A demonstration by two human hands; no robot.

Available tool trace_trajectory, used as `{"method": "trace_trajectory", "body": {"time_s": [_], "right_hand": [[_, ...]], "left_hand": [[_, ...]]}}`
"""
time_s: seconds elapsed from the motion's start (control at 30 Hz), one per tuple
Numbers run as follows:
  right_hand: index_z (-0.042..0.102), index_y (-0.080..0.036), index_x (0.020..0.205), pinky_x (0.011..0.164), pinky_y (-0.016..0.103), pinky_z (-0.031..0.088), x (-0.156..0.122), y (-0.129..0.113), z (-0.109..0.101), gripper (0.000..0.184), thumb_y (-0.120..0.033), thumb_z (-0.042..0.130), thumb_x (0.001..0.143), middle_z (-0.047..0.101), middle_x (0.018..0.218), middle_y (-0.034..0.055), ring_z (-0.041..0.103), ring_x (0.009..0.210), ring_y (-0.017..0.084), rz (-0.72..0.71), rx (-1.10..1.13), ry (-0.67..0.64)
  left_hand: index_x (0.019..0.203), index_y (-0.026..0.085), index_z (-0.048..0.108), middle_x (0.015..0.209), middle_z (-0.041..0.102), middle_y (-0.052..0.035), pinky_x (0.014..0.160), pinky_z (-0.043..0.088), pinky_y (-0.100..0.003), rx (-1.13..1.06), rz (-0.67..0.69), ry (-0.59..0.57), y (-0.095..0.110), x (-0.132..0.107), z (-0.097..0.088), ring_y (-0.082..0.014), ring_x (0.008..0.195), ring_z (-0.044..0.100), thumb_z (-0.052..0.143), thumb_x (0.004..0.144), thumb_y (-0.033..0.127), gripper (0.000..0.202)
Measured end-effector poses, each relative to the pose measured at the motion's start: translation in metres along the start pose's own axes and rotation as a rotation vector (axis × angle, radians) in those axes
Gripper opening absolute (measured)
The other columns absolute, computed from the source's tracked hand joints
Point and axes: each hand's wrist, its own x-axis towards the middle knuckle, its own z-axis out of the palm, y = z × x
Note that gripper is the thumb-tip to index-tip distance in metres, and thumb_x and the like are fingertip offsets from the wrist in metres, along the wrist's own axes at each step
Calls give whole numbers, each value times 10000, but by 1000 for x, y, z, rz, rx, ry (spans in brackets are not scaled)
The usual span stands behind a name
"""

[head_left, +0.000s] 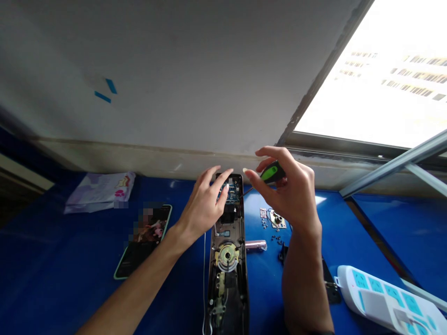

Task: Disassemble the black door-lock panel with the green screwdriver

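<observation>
A long dark device housing (226,223) lies lengthwise before me, its inside exposed. A blue circuit board (233,196) sits at its far end, and a round speaker-like part (228,256) is nearer me. My left hand (206,204) rests over the far left of the housing, fingers spread around the board and partly covering it. My right hand (288,186) grips a screwdriver (272,173) with a black and green handle. The screwdriver's thin shaft slants down left to the board's right edge; whether the tip touches a screw cannot be seen.
Right of the housing lie small screws (277,239), a small camera-like module (277,217) and a pinkish cylinder (256,246). A white power strip (391,298) stands front right. A phone (146,242) and a purple packet (99,190) lie left on the blue table (84,260). Behind is a wall.
</observation>
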Motion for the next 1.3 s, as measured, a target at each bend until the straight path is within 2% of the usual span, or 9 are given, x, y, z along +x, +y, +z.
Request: {"method": "trace_trajectory", "body": {"time_s": [0.1, 0.23, 0.33, 0.47, 0.73, 0.83, 0.97, 1.17, 1.3], "right_hand": [[666, -238, 1110, 631, 258, 534, 1, 0, -1, 173, -229, 680, 938, 707, 846, -23, 610, 660, 101, -12, 6, -27], [604, -249, 1245, 662, 281, 546, 0, -2, -3, 433, -99, 595, 839, 709, 980, -14, 606, 677, 107, -27, 49, -56], [600, -251, 1255, 659, 282, 539, -1, -2, -2, 410, -140, 631, 861, 704, 975, -14, 600, 669, 105, -18, 35, -49], [631, -247, 1226, 622, 264, 526, -1, -1, -1, 288, -209, 650, 942, 698, 871, -29, 580, 634, 96, 9, 18, -49], [618, -258, 1194, 614, 306, 549, -2, -4, -9, 379, -112, 602, 844, 715, 930, -20, 620, 643, 118, 7, 53, 75], [619, -257, 1168, 586, 328, 560, -4, -8, -16, 387, -98, 628, 815, 717, 919, -7, 659, 661, 145, 21, 104, 129], [627, -287, 1161, 607, 347, 601, -7, -10, -27, 395, -100, 644, 814, 725, 902, 4, 722, 722, 185, 30, 136, 155], [664, -306, 1136, 590, 354, 584, -16, -1, -54, 409, -123, 687, 770, 721, 822, -24, 759, 799, 228, -5, 82, 260], [677, -278, 1144, 616, 354, 581, -27, 7, -80, 398, -134, 697, 773, 741, 870, -7, 734, 746, 205, 99, -11, 212]], "left_hand": [[1414, 221, 627, 1444, 529, -141, 1234, 402, -568, 67, 42, 68, 0, 0, 0, -330, 1433, 447, 449, 1048, 215, 408], [1293, 254, 708, 1297, 579, -108, 1204, 431, -572, 82, 97, 126, 3, 0, 1, -326, 1405, 446, 486, 1014, 148, 372], [1234, 235, 741, 1162, 619, -105, 1156, 466, -549, 77, 133, 128, 6, 0, 1, -319, 1327, 483, 506, 998, 125, 351], [1190, 198, 758, 1076, 676, -108, 1058, 501, -531, 120, 142, 93, 9, -1, 1, -315, 1177, 531, 549, 983, 144, 299], [1134, 184, 766, 1058, 725, -99, 982, 525, -509, 49, 156, 11, 18, -4, -3, -313, 1087, 562, 650, 861, 193, 296], [1159, 179, 752, 1060, 735, -91, 942, 552, -476, 9, 195, -19, 20, -4, -1, -279, 1008, 586, 662, 921, 252, 265], [1056, 145, 756, 986, 762, -80, 910, 571, -419, -79, 263, -61, 21, -5, 4, -237, 938, 662, 624, 1010, 251, 175], [973, 166, 769, 952, 768, -63, 860, 588, -366, -112, 238, -199, 40, 5, 11, -220, 908, 722, 654, 990, 187, 118], [937, 160, 776, 969, 758, -96, 819, 579, -350, 87, 306, -471, 62, 23, 23, -235, 920, 726, 594, 990, 116, 194]]}}
